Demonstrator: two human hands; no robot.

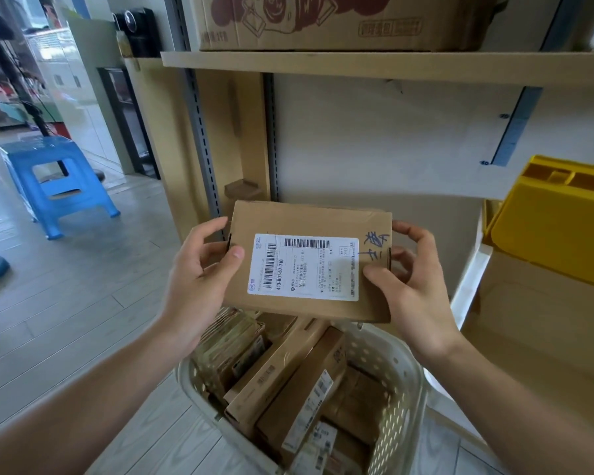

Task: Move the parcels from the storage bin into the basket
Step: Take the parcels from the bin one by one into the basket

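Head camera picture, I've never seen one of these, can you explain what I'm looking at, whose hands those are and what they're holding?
There is no machine here. The picture comes from a wide-angle camera worn on a person's head, looking forward and down, so the two bare arms reaching in from the bottom are the wearer's own. The left hand and right hand grip the two short ends of a flat cardboard parcel with a white shipping label facing up. Right below it, on the floor, stands a pale perforated basket already holding several parcels. Behind is a shelf unit with a big carton on top. A yellow bin sits at the right, a blue stool at the left.
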